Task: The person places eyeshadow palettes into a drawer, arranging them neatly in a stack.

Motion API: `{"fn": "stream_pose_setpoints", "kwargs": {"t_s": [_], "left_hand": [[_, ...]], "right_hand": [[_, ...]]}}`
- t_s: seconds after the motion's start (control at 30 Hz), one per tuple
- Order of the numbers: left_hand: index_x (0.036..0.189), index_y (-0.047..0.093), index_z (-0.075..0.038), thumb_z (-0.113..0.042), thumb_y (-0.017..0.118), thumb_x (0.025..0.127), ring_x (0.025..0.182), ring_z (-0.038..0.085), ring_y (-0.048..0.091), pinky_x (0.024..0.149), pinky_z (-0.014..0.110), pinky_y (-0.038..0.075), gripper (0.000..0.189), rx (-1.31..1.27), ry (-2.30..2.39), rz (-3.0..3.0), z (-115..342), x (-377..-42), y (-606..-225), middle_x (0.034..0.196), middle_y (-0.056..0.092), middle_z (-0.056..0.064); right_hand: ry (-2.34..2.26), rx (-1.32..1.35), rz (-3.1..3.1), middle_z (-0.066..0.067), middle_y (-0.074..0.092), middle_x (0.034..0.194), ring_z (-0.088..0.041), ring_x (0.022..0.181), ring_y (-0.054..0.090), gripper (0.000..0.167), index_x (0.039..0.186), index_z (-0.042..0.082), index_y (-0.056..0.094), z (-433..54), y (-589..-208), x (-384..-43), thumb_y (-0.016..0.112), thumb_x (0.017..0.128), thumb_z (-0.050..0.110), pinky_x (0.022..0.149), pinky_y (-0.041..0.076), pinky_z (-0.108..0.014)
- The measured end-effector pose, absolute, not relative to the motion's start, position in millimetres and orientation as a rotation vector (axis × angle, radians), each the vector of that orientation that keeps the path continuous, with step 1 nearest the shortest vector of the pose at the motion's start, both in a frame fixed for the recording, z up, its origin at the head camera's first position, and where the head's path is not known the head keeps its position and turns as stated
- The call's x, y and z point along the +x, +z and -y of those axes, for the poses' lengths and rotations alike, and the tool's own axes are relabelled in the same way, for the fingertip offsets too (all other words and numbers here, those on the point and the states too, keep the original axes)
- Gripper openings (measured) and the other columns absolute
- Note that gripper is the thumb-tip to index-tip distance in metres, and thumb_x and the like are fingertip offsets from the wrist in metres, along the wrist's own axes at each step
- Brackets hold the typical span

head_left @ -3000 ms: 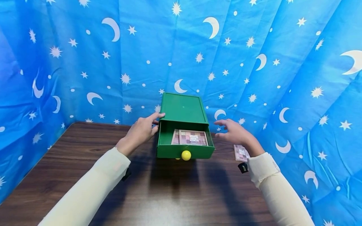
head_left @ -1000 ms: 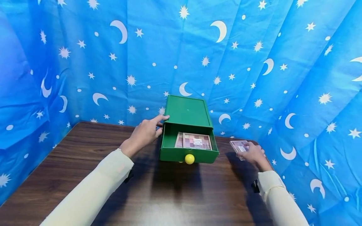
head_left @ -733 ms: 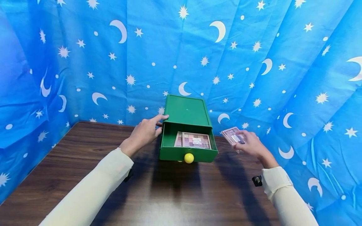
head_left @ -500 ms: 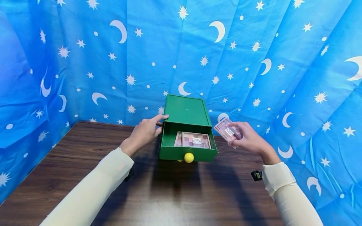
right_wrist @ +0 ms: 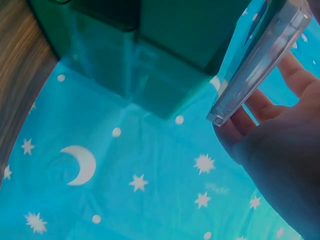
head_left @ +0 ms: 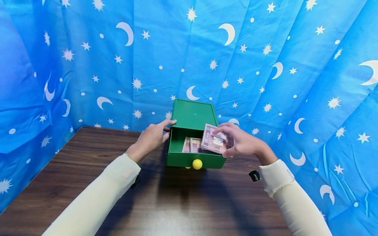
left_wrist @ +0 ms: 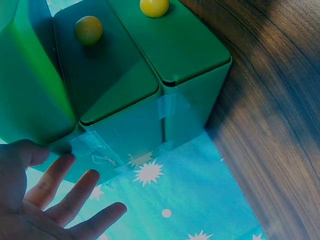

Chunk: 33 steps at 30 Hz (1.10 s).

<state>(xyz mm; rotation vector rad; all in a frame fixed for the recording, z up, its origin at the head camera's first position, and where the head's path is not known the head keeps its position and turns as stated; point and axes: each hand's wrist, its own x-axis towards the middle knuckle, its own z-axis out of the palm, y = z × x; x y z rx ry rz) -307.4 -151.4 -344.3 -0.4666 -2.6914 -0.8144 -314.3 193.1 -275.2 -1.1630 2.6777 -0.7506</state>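
My right hand (head_left: 243, 141) grips an eyeshadow palette (head_left: 212, 139) by its right side, tilted over the right part of the pulled-out top drawer (head_left: 180, 159). In the right wrist view, the fingers hold the clear edge of that palette (right_wrist: 265, 65) beside the green cabinet. Inside the drawer, two more palettes (head_left: 195, 143) are visible, overlapping and partly covered by the held one. My left hand (head_left: 150, 139) rests against the left side of the green cabinet (head_left: 193, 114), index finger on its top edge. Its other fingers (left_wrist: 75, 200) spread loosely in the left wrist view.
A round yellow knob (head_left: 197, 164) sticks out of the open drawer's front. Two closed drawers with yellow knobs (left_wrist: 88, 30) sit below it. The cabinet stands on a dark wooden table (head_left: 118, 193), with a blue star-and-moon curtain (head_left: 165, 49) close behind and on both sides.
My right hand has picked up the palette from the table at the right and carried it left, over the drawer. The left hand has stayed at the cabinet's side.
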Motion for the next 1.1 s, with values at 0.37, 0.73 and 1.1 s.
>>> {"fn": "stream_pose_setpoints", "kwargs": {"t_s": [0.37, 0.73, 1.1], "left_hand": [[0.152, 0.048, -0.025, -0.012, 0.058, 0.103, 0.046, 0.015, 0.046, 0.045, 0.026, 0.032, 0.052, -0.474, -0.810, 2.693, 149.5, -308.6, -345.7, 0.127, 0.071, 0.020], [0.153, 0.047, -0.025, -0.014, 0.058, 0.103, 0.048, 0.015, 0.050, 0.046, 0.027, 0.033, 0.053, -0.476, -0.834, 2.697, 151.6, -307.4, -344.0, 0.129, 0.070, 0.019], [0.154, 0.046, -0.025, -0.012, 0.057, 0.103, 0.046, 0.016, 0.044, 0.046, 0.028, 0.033, 0.053, -0.457, -0.846, 2.709, 151.1, -307.2, -343.3, 0.130, 0.069, 0.020]], "right_hand": [[-0.644, -1.205, -2.603, -0.017, 0.023, 0.166, -0.043, 0.148, 0.024, 0.067, 0.146, 0.015, 0.053, -175.3, -271.5, -311.2, 0.077, 0.084, 0.010, 0.110, 0.038, -0.066], [-0.758, -1.239, -2.962, -0.006, 0.066, 0.104, -0.023, 0.092, 0.061, 0.029, 0.120, 0.008, 0.070, -166.0, -274.6, -283.9, 0.074, 0.092, 0.013, 0.078, 0.055, -0.038], [-0.678, -1.298, -3.003, 0.005, 0.073, 0.076, 0.001, 0.056, 0.050, 0.017, 0.106, 0.013, 0.072, -146.2, -297.6, -245.4, 0.077, 0.091, 0.020, 0.051, 0.042, -0.019]]}}
